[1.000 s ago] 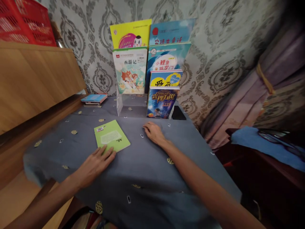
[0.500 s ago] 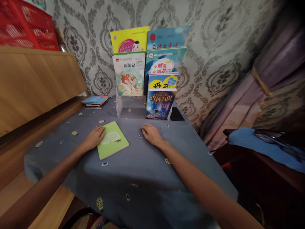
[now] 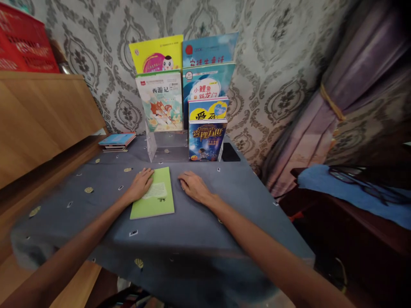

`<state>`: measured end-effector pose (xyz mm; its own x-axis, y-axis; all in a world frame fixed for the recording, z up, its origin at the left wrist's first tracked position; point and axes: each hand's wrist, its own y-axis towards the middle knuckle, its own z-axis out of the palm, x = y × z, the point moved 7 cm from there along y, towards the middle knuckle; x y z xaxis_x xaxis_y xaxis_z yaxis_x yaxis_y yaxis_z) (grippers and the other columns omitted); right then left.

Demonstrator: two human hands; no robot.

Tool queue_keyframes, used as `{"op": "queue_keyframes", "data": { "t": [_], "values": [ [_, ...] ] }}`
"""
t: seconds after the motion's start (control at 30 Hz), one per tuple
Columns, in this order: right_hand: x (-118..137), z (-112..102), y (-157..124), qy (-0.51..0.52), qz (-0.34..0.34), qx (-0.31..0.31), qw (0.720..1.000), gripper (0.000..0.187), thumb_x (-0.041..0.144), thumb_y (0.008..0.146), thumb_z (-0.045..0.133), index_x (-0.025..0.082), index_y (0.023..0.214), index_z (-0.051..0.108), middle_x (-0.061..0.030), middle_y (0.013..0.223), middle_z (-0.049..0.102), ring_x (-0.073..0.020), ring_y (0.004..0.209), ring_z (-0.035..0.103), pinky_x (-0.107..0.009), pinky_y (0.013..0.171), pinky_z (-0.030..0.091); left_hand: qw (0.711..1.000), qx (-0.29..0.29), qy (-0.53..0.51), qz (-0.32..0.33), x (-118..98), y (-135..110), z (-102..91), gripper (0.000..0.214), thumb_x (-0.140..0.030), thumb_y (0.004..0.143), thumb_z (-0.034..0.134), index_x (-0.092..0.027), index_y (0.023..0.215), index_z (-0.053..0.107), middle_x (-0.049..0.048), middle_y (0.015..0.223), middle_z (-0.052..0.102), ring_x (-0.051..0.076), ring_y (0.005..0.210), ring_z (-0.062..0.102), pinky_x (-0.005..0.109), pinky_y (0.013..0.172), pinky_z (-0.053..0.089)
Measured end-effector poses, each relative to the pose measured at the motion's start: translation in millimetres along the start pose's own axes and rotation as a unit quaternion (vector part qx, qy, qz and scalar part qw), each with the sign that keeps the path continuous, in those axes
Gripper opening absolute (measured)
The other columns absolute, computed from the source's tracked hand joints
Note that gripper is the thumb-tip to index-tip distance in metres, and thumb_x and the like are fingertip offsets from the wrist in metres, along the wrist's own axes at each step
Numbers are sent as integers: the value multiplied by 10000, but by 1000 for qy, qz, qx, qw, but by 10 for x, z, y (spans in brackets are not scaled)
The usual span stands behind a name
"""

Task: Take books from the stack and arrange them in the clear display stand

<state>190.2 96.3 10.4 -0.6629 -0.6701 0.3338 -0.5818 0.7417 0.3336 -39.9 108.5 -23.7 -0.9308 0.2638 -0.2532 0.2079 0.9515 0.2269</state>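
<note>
A thin light-green book (image 3: 163,201) lies flat on the cloth-covered table, its long edges nearly pointing away from me. My left hand (image 3: 141,185) rests on its upper left part, fingers stretched out flat, covering that edge. To the right of the book, my right hand (image 3: 194,186) lies palm down on the cloth, apart from the book, with loosely bent fingers and nothing visible in them. Beyond both hands stands a clear book rack (image 3: 168,154). It holds upright books, among them a white-covered book (image 3: 162,102) and a dark blue book (image 3: 205,141) in front.
A small stack of books (image 3: 117,140) lies at the far left of the table (image 3: 240,205). A black flat object (image 3: 230,152) sits right of the rack. Wooden cabinet (image 3: 48,115) and red basket (image 3: 28,42) stand left; a curtain (image 3: 305,128) and glasses on blue cloth (image 3: 321,182) are right.
The green book has turned so that it lies straighter, its far end swinging right. My left hand has moved with it, closer to my right hand. The camera view has shifted slightly right.
</note>
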Motion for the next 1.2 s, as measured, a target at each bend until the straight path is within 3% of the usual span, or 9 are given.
{"op": "queue_keyframes", "data": {
  "t": [0.2,0.33,0.5,0.63,0.8,0.97,1.1,1.2],
  "values": [
    [72,41,6,32,-29,-39,998,268,168,976,497,146,1176,673,-141,1292,663,-234,1198,590,-394,1044,430,997,-25,-65,43,-453,166,191,506,-345,976,376,-138,1428,471,152,1512,499,275,1469,371,494,1196,326],
    [110,156,44,14,-51,2,999,335,221,979,499,166,1281,631,-152,1410,599,-252,1358,500,-491,1147,330,993,-48,-83,69,-589,166,207,474,-292,973,374,-141,1412,469,156,1476,537,265,1452,403,502,1188,341],
    [-58,199,62,-17,14,50,998,503,364,990,492,118,1429,503,-194,1532,464,-295,1459,379,-546,1183,270,993,-47,-80,74,-611,143,178,447,-288,971,383,-148,1380,500,151,1465,550,270,1439,423,507,1181,356],
    [-203,142,35,-36,70,54,995,576,412,994,476,80,1464,456,-205,1571,401,-303,1457,380,-525,1201,253,993,-56,-76,71,-611,137,119,453,-295,968,400,-157,1390,492,143,1451,565,269,1410,461,497,1163,384],
    [-238,117,17,-33,75,61,995,563,403,1000,452,103,1476,448,-184,1570,411,-278,1452,389,-495,1208,256,995,-56,-83,24,-449,155,20,452,-264,974,365,-148,1392,492,138,1374,629,268,1265,596,469,1081,475],
    [-265,117,-6,-23,78,74,994,552,376,999,453,93,1472,454,-177,1579,400,-276,1455,383,-488,1216,250,995,-45,-88,0,-310,133,-31,460,-250,972,366,-173,1413,469,99,1375,637,249,1261,601,445,1090,471],
    [-284,125,-24,-28,70,63,995,527,369,999,446,107,1454,483,-179,1564,424,-278,1438,406,-491,1202,277,997,-52,-55,-13,-318,98,-10,432,-250,976,374,-169,1378,511,126,1388,613,266,1280,578,463,1085,470],
    [-282,125,-34,-31,58,51,997,512,371,995,450,129,1444,503,-174,1548,448,-278,1428,417,-494,1191,293,996,-79,-24,13,-398,81,-28,389,-219,978,376,-164,1311,569,134,1365,623,267,1291,560,476,1103,451]
  ]
}}
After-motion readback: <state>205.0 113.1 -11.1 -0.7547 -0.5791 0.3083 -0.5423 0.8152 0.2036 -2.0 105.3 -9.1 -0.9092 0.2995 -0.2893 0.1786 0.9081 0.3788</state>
